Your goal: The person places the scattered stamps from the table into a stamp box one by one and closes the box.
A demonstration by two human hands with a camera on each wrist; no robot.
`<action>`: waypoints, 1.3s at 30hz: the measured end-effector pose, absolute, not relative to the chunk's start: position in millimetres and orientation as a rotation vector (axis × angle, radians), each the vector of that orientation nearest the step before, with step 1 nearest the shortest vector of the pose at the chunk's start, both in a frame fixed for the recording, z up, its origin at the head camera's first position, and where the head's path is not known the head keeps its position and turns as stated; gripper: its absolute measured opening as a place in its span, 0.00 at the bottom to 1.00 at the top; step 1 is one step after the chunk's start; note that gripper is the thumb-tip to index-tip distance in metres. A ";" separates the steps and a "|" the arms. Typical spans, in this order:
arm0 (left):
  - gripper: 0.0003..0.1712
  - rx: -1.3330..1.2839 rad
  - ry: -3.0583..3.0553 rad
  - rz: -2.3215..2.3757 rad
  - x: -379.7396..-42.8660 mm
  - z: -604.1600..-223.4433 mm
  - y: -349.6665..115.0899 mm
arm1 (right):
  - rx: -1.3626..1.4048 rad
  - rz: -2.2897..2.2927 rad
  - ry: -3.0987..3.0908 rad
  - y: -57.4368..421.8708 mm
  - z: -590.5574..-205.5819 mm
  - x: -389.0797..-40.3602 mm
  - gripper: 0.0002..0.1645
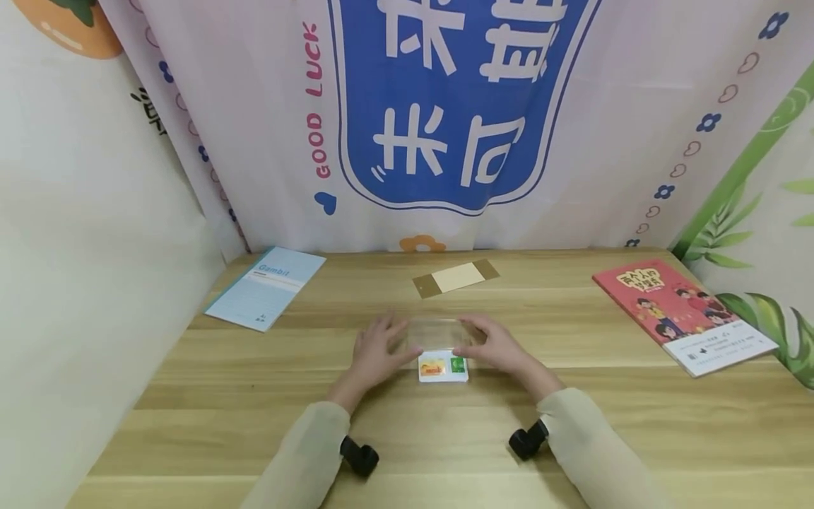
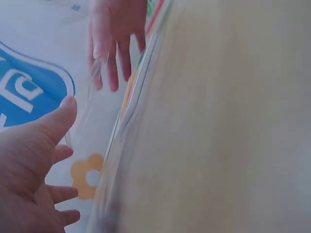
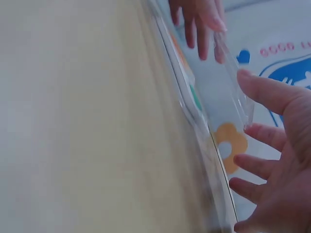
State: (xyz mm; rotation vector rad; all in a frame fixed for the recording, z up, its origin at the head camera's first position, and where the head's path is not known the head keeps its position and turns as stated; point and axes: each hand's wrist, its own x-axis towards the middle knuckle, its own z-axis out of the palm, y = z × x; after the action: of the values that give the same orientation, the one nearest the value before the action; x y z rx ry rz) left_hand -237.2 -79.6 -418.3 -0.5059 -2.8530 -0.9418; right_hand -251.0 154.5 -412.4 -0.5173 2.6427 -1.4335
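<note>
A clear plastic lid (image 1: 437, 334) is held up just above the table between both hands, tilted in the wrist views. My left hand (image 1: 378, 350) pinches its left end between thumb and forefinger; the other fingers spread loosely. At the right end, my right hand (image 1: 499, 346) pinches it the same way, as the right wrist view shows with its thumb and forefinger on the clear edge (image 3: 235, 92). Under and in front of the lid lies a flat white case (image 1: 443, 377) with an orange picture and a green patch. The lid overlaps the case's far edge in the head view.
A light-blue notebook (image 1: 263, 290) lies at the table's left. Behind the hands is a brown and cream card (image 1: 456, 278). At the right lies a red book (image 1: 668, 300) with a white lower band. A printed cloth (image 1: 267, 141) hangs behind the table.
</note>
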 end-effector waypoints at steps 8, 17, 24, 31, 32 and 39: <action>0.37 -0.520 -2.799 -0.964 -204.4 -436.1 -72.9 | -0.625 -1.282 2.811 163.7 -429.3 -218.2 0.39; 0.36 -0.528 -2.828 -0.893 -196.3 -443.1 -72.3 | -0.641 -1.193 2.899 164.8 -440.4 -207.3 0.38; 0.37 -0.529 -2.871 -0.865 -193.6 -446.4 -70.6 | -0.669 -1.117 2.938 167.1 -444.6 -205.6 0.37; 0.36 -0.548 -2.876 -0.839 -192.5 -447.7 -69.4 | -0.668 -1.096 2.938 168.4 -446.3 -202.5 0.37; 0.36 -0.547 -2.877 -0.836 -192.3 -447.7 -69.1 | -0.670 -1.091 2.937 168.4 -446.1 -202.3 0.37; 0.36 -0.538 -2.882 -0.809 -190.5 -446.0 -68.4 | -0.672 -1.039 2.919 167.9 -443.1 -201.2 0.34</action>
State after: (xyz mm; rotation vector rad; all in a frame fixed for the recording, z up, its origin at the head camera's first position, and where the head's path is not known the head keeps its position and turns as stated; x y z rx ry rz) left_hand -190.5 -68.4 -446.0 -0.5380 -2.8822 -0.8093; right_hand -201.2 167.9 -443.1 -0.6725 2.9190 -1.0393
